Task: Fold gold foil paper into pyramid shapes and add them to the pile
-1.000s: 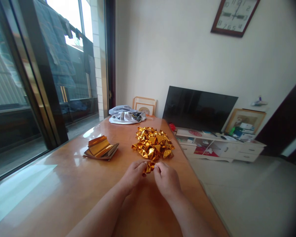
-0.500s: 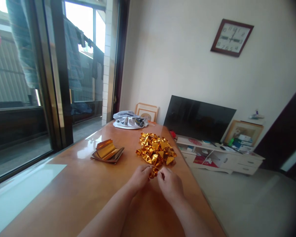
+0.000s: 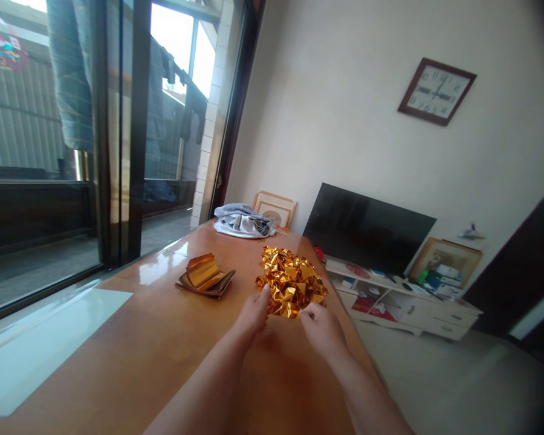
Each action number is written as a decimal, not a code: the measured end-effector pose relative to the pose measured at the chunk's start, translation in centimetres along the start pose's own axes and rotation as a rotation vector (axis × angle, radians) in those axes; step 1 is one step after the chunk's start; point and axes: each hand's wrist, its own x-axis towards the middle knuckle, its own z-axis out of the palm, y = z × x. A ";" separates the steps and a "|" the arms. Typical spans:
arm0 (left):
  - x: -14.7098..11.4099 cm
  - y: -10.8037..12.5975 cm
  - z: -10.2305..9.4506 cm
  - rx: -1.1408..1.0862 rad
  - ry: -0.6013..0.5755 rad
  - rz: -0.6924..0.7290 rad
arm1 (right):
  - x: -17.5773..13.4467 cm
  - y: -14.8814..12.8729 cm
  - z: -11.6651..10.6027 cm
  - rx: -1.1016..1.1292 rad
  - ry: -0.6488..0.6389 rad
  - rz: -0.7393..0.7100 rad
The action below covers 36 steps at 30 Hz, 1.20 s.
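Note:
A heap of folded shiny gold foil paper pieces (image 3: pixel 294 278) lies on the table in front of both hands. At its lower left edge is my left hand (image 3: pixel 254 313), thumb raised and apart from the fingers, with nothing seen in it. My right hand (image 3: pixel 324 326) is by the near right edge of the heap, its fingers curled in and no paper showing in them. Between the hands, one folded gold piece (image 3: pixel 291 310) rests against the heap's near side. To the left lies a stack of flat gold foil sheets (image 3: pixel 206 278), the top ones curling upward.
Folded grey cloth (image 3: pixel 242 222) lies at the far end of the wooden table (image 3: pixel 185 356). A pale sheet (image 3: pixel 68 344) covers part of its left side. Beyond the right edge stand a low white cabinet (image 3: pixel 426 311) and a television (image 3: pixel 367 226). A glass sliding door (image 3: pixel 118 151) is on the left.
My hands have moved apart and slightly forward. The folded gold piece that was between my fingers now sits against the heap. The camera view has tilted a little.

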 end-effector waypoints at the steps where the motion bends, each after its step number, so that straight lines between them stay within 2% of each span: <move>1: 0.3 0.2 -0.3 -0.014 0.053 -0.005 | 0.4 0.0 0.0 -0.002 0.004 0.015; 8: 2.3 0.9 -2.1 -0.233 0.325 -0.044 | 4.2 -0.5 0.1 -0.136 0.046 0.051; 14: 3.1 1.1 -3.2 -0.307 0.464 -0.048 | 8.9 -1.1 1.6 -0.225 0.092 0.105; 22: 3.3 1.7 -4.1 -0.367 0.584 -0.014 | 13.8 -3.0 3.6 -0.310 0.081 0.163; 28: 3.7 1.8 -4.8 -0.396 0.655 0.008 | 15.3 -3.1 4.8 -0.346 0.044 0.186; 36: 3.9 2.2 -5.2 -0.423 0.718 0.013 | 15.1 -2.4 5.2 -0.343 0.027 0.163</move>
